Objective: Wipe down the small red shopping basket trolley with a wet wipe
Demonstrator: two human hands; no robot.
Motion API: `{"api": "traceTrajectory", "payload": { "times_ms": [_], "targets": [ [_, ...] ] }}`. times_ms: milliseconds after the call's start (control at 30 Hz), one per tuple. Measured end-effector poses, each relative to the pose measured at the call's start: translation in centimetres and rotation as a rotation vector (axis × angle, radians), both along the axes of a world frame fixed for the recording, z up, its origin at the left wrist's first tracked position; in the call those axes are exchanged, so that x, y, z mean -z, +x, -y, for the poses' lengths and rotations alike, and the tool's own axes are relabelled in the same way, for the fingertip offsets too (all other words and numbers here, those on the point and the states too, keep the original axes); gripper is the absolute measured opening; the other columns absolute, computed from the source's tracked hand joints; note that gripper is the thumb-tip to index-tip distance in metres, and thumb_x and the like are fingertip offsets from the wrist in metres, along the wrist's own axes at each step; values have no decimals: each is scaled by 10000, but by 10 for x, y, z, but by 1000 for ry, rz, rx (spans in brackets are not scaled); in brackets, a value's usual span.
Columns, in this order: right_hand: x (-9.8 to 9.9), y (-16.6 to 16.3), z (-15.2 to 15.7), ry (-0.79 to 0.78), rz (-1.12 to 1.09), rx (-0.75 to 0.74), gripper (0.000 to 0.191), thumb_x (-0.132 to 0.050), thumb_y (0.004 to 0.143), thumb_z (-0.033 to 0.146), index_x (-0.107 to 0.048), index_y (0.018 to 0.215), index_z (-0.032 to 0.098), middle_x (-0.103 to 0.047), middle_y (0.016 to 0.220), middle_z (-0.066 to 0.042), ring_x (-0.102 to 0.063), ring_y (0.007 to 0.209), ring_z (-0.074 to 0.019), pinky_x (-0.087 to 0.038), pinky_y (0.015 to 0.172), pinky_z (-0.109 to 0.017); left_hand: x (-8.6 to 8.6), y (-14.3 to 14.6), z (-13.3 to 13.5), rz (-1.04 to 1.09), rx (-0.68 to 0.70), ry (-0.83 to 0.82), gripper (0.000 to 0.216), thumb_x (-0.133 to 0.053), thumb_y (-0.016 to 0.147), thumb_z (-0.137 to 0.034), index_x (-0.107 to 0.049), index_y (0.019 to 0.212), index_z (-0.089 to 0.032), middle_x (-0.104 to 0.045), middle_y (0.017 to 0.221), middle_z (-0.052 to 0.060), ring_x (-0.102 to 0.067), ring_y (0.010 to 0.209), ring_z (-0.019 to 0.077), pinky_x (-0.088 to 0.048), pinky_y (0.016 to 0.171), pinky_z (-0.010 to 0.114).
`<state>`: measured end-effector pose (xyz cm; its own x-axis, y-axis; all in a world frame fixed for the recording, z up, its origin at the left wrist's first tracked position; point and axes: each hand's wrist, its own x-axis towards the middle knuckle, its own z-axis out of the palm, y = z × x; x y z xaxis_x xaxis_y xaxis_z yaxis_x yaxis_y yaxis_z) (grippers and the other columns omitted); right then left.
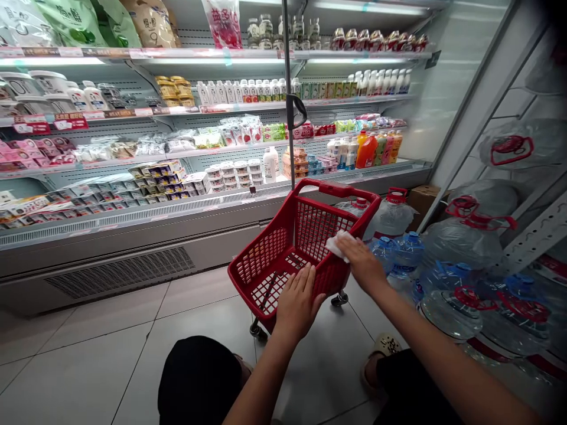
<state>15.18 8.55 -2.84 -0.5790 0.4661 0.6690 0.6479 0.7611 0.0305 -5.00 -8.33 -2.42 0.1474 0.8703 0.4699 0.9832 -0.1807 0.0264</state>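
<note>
A red plastic shopping cart (274, 248) with lattice walls and small wheels stands in front of me, its handle on the far side. My left hand (297, 304) lies on the near edge of its basket, fingers stretched out and thumb apart. In my right hand (361, 260) is a crumpled white cloth or tissue (339, 243), pressed against the right side rim of the cart. The fingers are closed over the cloth and partly cover it. Apart from dark strips on its floor, the basket shows nothing inside.
Beyond the cart runs an open refrigerated display (133, 230) with dairy goods and drinks. A dark vertical post with a handle (290, 112) crosses its front. Large water bottles (460, 236) crowd the right side. Pale tiles (110, 348) cover the floor; my knees frame the cart.
</note>
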Motion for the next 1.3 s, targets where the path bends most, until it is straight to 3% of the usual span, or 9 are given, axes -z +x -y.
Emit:
{"api": "traceTrajectory", "payload": {
  "times_ms": [167, 400, 500, 633, 700, 967, 1100, 1200, 1300],
  "targets": [
    [14, -30, 32, -15, 130, -196, 707, -362, 955, 52, -319, 1635, 242, -430, 1638, -22, -379, 1523, -170, -316, 1272, -425, -1, 0, -2, 48, 20, -8, 626, -428, 1085, -480, -348, 1592, -122, -443, 1624, 136, -435, 1499, 251, -372, 1231, 440],
    [3, -3, -12, -49, 4, 0, 769, -331, 937, 30, -245, 1657, 285, -410, 1652, -27, -352, 1539, -193, -320, 1265, -481, -2, -28, 20, 99, -10, -84, 523, -364, 1113, -433, -388, 1590, -220, -561, 1541, 71, -558, 1400, 213, -463, 1166, 422],
    [15, -18, 13, -69, -47, 2, 776, -324, 929, 17, -235, 1661, 261, -418, 1649, -40, -314, 1556, -190, -314, 1271, -482, 3, -35, 25, 80, -55, -82, 544, -363, 1113, -417, -343, 1612, -201, -529, 1568, 74, -532, 1424, 211, -459, 1168, 421],
    [30, -42, 64, -70, 53, -145, 815, -317, 919, -5, -166, 1673, 266, -360, 1678, -20, -290, 1562, -164, -302, 1280, -441, 6, -32, 24, 16, -74, 6, 624, -400, 1100, -412, -210, 1663, -221, -376, 1667, 63, -410, 1514, 222, -373, 1233, 454],
    [30, -40, 67, -59, 115, -202, 842, -316, 908, -17, -141, 1675, 284, -333, 1689, 0, -294, 1559, -151, -297, 1284, -421, 7, -31, 24, -13, -77, 43, 645, -403, 1098, -405, -172, 1674, -227, -332, 1687, 54, -362, 1540, 220, -318, 1264, 463],
    [16, 16, -30, -38, 46, -47, 765, -331, 967, 67, -145, 1676, 286, -329, 1692, -23, -263, 1574, -197, -324, 1271, -460, 3, -30, 30, -110, -1, 74, 678, -397, 1098, -452, -142, 1680, -215, -262, 1715, 21, -267, 1579, 201, -217, 1308, 436],
    [16, 15, -47, -78, 7, -7, 733, -325, 958, 56, -234, 1662, 242, -378, 1672, -50, -250, 1578, -192, -305, 1281, -454, 9, -28, 42, -156, 83, 36, 666, -399, 1099, -445, -166, 1676, -208, -292, 1708, 25, -273, 1575, 190, -222, 1302, 401],
    [21, -1, -28, -120, -34, 9, 742, -320, 934, 33, -285, 1647, 236, -420, 1650, -57, -281, 1568, -195, -312, 1278, -483, 18, -24, 47, -133, 67, 32, 649, -399, 1099, -427, -192, 1672, -204, -328, 1693, 33, -285, 1571, 195, -223, 1300, 409],
    [30, -21, 19, -128, -42, -98, 726, -311, 962, 48, -256, 1654, 260, -419, 1650, -50, -288, 1564, -191, -335, 1269, -489, 24, -18, 46, -105, 37, 46, 642, -412, 1093, -402, -207, 1669, -204, -347, 1684, 44, -308, 1563, 210, -236, 1298, 434]
  ]
}}
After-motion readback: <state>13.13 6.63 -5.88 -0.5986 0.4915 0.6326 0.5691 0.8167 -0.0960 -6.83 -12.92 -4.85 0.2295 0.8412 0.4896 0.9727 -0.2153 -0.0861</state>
